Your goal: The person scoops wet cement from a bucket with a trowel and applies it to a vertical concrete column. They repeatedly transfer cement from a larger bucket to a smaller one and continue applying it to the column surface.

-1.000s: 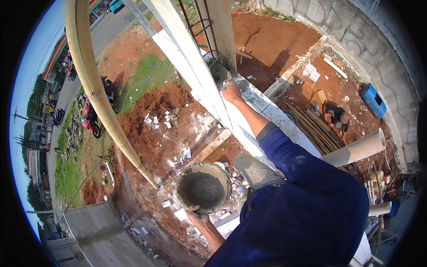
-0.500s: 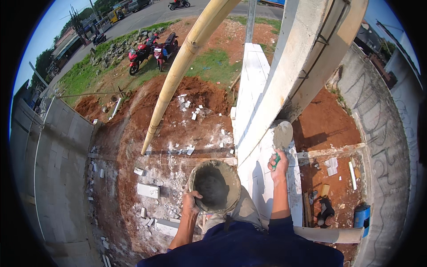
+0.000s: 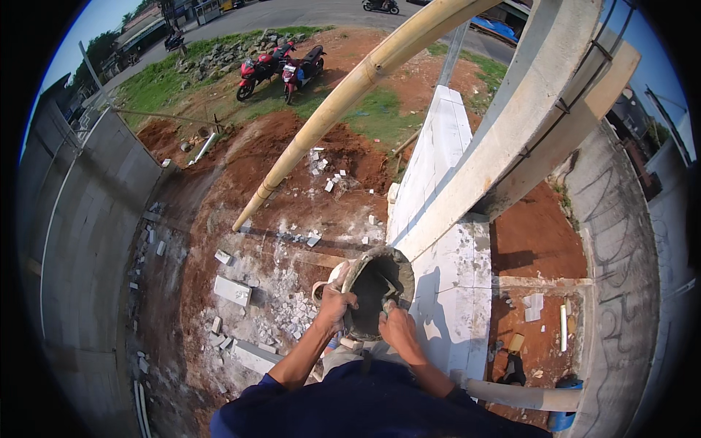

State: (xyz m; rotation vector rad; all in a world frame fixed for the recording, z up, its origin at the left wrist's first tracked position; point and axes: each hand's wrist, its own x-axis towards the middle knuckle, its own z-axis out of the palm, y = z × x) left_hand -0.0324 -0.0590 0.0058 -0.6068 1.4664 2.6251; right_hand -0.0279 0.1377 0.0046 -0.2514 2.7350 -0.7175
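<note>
A mortar-crusted bucket (image 3: pixel 358 274) hangs tilted in front of my body, its mouth turned up toward me. My left hand (image 3: pixel 334 306) is closed on its left rim. Inside the bucket's right side, my right hand (image 3: pixel 399 330) wraps round the handle of a trowel (image 3: pixel 391 290); most of the blade is in shadow within the bucket. Just to the right runs the top of a white block wall (image 3: pixel 456 292), with grey mortar smears on it and my shadow across it. How much mortar the bucket holds is too dark to tell.
A thick bamboo pole (image 3: pixel 321 131) slants across the front. At the right a concrete column (image 3: pixel 511 153) rises beside the wall. Far below, white blocks (image 3: pixel 232 290) and rubble lie on red soil. A horizontal pole (image 3: pixel 522 395) is at the lower right, near a blue drum (image 3: pixel 561 420).
My right hand and trowel have come off the wall top, down and left into the bucket. The bucket has shifted right and tipped. The whole view has turned a little.
</note>
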